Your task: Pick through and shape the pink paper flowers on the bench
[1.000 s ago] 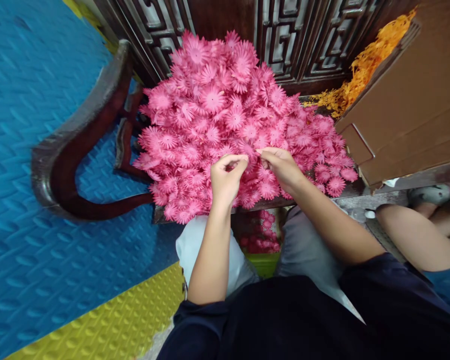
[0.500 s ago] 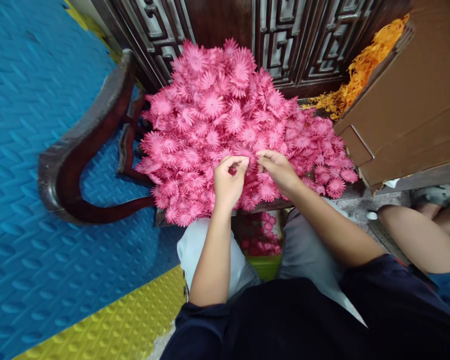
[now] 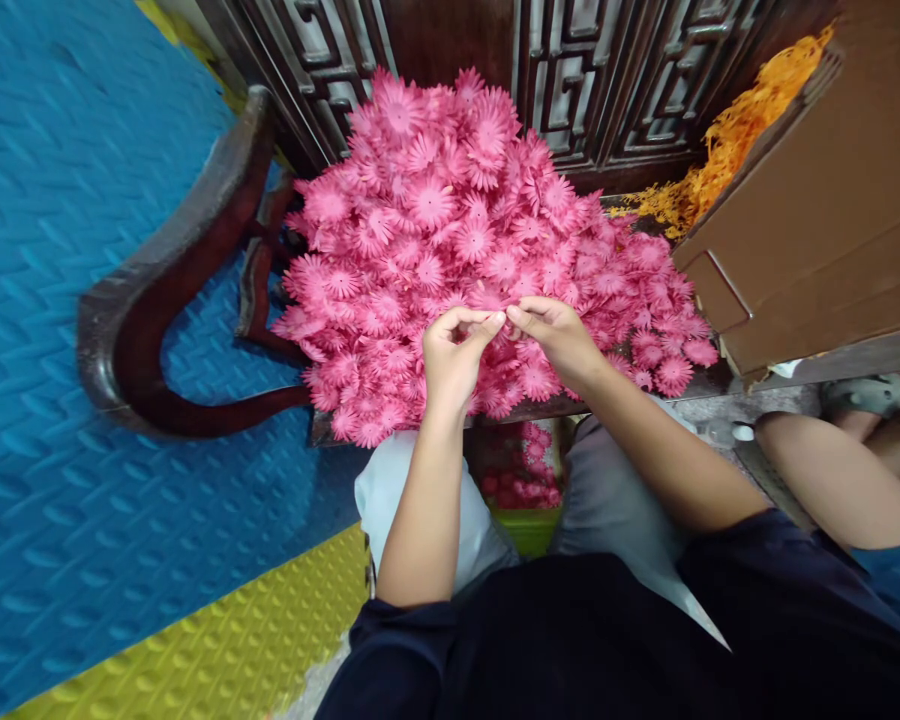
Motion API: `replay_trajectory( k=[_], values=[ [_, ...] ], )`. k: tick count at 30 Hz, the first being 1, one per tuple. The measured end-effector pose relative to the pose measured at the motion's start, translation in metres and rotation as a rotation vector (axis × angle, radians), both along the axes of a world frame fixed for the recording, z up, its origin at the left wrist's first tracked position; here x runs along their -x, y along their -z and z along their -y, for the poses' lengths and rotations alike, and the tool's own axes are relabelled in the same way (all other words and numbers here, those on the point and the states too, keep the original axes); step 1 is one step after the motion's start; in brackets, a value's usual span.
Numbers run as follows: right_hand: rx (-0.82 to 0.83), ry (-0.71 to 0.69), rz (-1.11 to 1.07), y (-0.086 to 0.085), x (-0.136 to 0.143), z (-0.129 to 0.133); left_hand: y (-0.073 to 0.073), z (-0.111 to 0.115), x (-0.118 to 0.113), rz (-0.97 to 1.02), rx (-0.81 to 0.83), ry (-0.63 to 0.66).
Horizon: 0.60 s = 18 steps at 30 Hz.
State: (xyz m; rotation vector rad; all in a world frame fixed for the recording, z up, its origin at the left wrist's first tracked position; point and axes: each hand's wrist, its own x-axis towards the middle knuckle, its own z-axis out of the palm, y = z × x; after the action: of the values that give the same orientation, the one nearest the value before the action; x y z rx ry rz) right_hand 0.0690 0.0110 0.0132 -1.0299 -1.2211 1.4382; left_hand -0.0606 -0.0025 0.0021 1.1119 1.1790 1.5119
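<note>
A large heap of pink artificial flowers (image 3: 431, 205) with thin pointed petals lies in front of me. Over its near side my left hand (image 3: 454, 358) pinches thumb against forefinger at the edge of a pink artificial flower (image 3: 487, 294). My right hand (image 3: 559, 338) is closed in a pinch too, its thumb and forefinger meeting the left fingertips at the same flower. The fingers cover much of the flower, and the exact spot of the grip is too small to make out.
The heap rests on a dark wooden bench with a curved armrest (image 3: 157, 290) at the left. A brown cardboard box (image 3: 817, 210) stands at the right, orange strands (image 3: 742, 120) behind it. A green container (image 3: 529, 530) sits between my knees. Another person's knee (image 3: 832, 470) shows at right.
My hands have come together: the right fingertips moved left and now touch the left ones. The view has shifted slightly; the heap looks the same.
</note>
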Motion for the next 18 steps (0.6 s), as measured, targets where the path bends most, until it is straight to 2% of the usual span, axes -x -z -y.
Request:
replay_trajectory(
  k=[3,6,9,12,14,16,18],
  values=[
    [0.022,0.016,-0.048,0.002,0.0,0.0,0.0,-0.001,-0.001,0.047,0.029,0.023],
    [0.061,0.036,-0.069,0.006,0.001,-0.001,0.0,0.0,-0.003,0.045,0.019,-0.027],
    [0.117,0.121,-0.087,0.011,-0.003,-0.005,0.001,-0.003,0.002,-0.006,-0.014,-0.224],
    [0.152,0.237,-0.081,0.015,-0.011,-0.01,0.006,-0.014,0.018,-0.12,-0.034,-0.562],
    [0.164,0.248,-0.046,0.018,-0.016,-0.012,0.011,-0.023,0.028,-0.172,-0.031,-0.738],
    [0.188,0.222,-0.009,0.02,-0.018,-0.013,0.015,-0.029,0.032,-0.194,-0.001,-0.766],
    [0.211,0.196,0.006,0.021,-0.017,-0.012,0.015,-0.028,0.027,-0.258,0.001,-0.718]
  ],
)
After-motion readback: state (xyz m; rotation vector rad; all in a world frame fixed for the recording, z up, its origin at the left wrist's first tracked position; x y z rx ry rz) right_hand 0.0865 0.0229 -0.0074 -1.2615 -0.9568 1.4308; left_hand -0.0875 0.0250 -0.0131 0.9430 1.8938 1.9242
